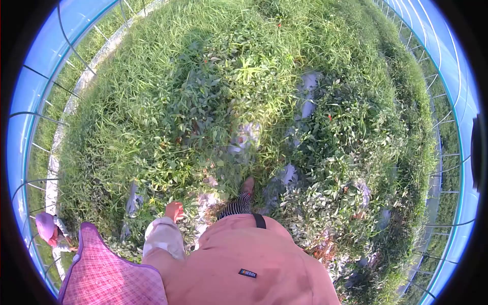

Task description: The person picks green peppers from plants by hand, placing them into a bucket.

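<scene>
My left hand [174,211] hangs low in front of my body, below a white sleeve [163,238]. It is small and brightly lit, and I cannot make out whether its fingers are curled or apart. Nothing can be seen hanging from it. Leafy plants [175,175] grow just ahead of that hand. My right hand is out of view. A small red spot, perhaps a fruit [330,117], shows among leaves to the right; its kind is too small to tell.
Rows of plants mixed with tall grass [152,61] spread ahead. Strips of pale sheeting [308,94] show between them. My foot [248,184] stands in the gap. A person in a purple head covering [47,227] is at far left. Blue sky and thin hoops [35,114] ring the edges.
</scene>
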{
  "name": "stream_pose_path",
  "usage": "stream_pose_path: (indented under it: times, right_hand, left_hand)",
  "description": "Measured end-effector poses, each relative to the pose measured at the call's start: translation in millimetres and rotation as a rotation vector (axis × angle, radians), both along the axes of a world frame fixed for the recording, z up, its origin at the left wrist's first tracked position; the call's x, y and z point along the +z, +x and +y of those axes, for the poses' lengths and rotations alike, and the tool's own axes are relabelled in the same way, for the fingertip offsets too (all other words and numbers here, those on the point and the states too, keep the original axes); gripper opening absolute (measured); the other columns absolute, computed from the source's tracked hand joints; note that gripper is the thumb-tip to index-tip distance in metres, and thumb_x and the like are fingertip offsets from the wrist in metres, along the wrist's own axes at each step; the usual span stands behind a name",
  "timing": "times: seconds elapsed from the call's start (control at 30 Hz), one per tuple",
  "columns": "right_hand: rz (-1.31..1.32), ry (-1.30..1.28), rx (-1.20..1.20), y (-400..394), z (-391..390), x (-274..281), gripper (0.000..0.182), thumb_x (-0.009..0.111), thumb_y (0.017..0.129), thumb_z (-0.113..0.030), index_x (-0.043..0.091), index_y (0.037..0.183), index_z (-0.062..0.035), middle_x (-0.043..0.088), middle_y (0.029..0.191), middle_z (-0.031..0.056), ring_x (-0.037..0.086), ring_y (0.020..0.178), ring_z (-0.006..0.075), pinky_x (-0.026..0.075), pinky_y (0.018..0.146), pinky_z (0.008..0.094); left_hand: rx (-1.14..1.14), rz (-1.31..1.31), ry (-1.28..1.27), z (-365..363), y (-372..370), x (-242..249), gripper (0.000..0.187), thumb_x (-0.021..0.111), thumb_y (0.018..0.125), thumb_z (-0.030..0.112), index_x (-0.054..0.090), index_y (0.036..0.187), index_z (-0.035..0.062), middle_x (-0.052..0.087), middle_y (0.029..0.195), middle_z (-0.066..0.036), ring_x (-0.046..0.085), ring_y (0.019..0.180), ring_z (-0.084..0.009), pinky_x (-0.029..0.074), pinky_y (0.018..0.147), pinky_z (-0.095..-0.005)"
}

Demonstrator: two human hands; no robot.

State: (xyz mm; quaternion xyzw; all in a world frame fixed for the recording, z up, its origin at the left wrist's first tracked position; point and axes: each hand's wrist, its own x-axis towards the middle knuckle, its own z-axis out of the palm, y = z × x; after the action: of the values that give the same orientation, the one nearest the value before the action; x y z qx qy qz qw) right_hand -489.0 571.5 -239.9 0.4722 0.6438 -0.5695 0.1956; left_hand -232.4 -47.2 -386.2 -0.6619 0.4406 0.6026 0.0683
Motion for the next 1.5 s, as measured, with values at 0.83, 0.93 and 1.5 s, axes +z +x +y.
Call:
stream_pose_path:
  times: [0.83,0.93,1.5]
  right_hand:
    - [-0.075,0.204,0.847,-325.3,-210.4,5.8,0.017,0.064,0.076,-0.016,0.051,0.080,-0.0057,0.049,0.062,0.0033,0.046,0.054,0.0143,0.043,0.056,0.0343]
    - [-0.041,0.197,0.940,-381.5,-229.9,1.2,0.017,0.064,0.076,-0.016,0.052,0.081,-0.0054,0.049,0.062,0.0035,0.047,0.055,0.0143,0.043,0.056,0.0343]
    - [0.018,0.329,1.267,-602.3,-308.1,28.8,0.018,0.065,0.076,-0.016,0.054,0.084,-0.0040,0.051,0.063,0.0042,0.048,0.056,0.0142,0.043,0.056,0.0347]
  left_hand:
    - [0.231,0.390,-0.084,-158.5,-347.7,31.3,0.028,0.060,0.090,0.023,0.059,0.112,0.0066,0.062,0.090,-0.005,0.062,0.074,-0.0175,0.052,0.063,-0.0335]
    - [0.220,0.401,-0.084,-150.1,-371.6,35.1,0.026,0.059,0.090,0.023,0.060,0.111,0.0068,0.062,0.089,-0.005,0.062,0.073,-0.0177,0.052,0.062,-0.0338]
    - [0.716,0.099,0.136,-15.1,-332.4,-3.7,0.030,0.063,0.086,0.025,0.059,0.108,0.0056,0.061,0.089,-0.012,0.061,0.070,-0.0267,0.051,0.055,-0.0413]
